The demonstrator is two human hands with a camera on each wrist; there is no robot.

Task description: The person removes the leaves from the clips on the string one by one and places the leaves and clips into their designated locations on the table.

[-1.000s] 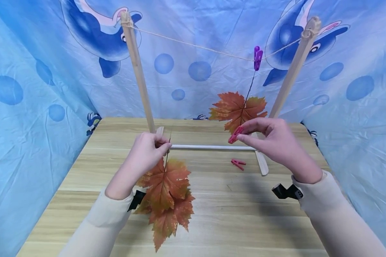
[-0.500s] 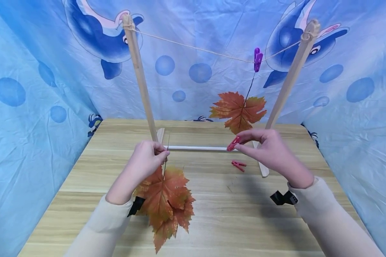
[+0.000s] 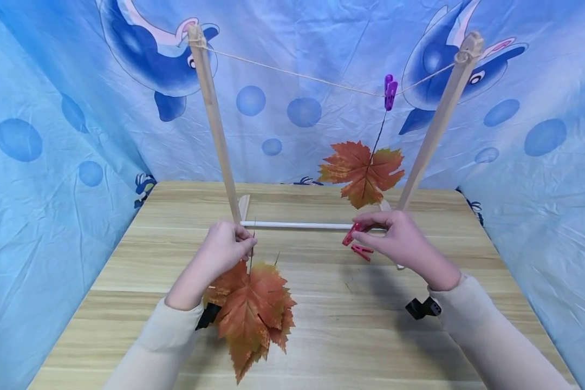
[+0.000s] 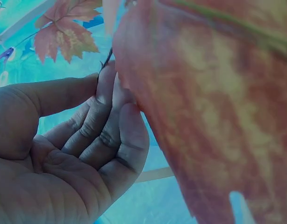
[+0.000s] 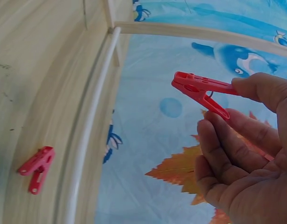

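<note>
My left hand (image 3: 222, 246) pinches the thin dark stem of an orange-red artificial maple leaf (image 3: 248, 309), which hangs down over the table. More leaf edges and a second stem show around it in the head view. In the left wrist view the leaf's blade (image 4: 218, 102) fills the right side, close to the fingers. My right hand (image 3: 395, 238) pinches a red clothespin (image 5: 202, 91) by its handle ends between thumb and fingers. Another red clothespin (image 3: 362, 252) lies on the table just below that hand. Above, a purple clothespin (image 3: 390, 93) holds a leaf (image 3: 364, 172) by its stem on the string.
A string (image 3: 292, 72) sags between two wooden posts, the left post (image 3: 214, 119) and the right post (image 3: 436, 127). A white rod (image 3: 297, 225) joins their feet on the wooden table (image 3: 322, 325). Blue dolphin-print cloth (image 3: 302, 49) stands behind and at both sides.
Both hands have come lower and nearer in the head view, the left still holding the leaf stem. My right hand has carried the red clothespin down close to the one lying on the table.
</note>
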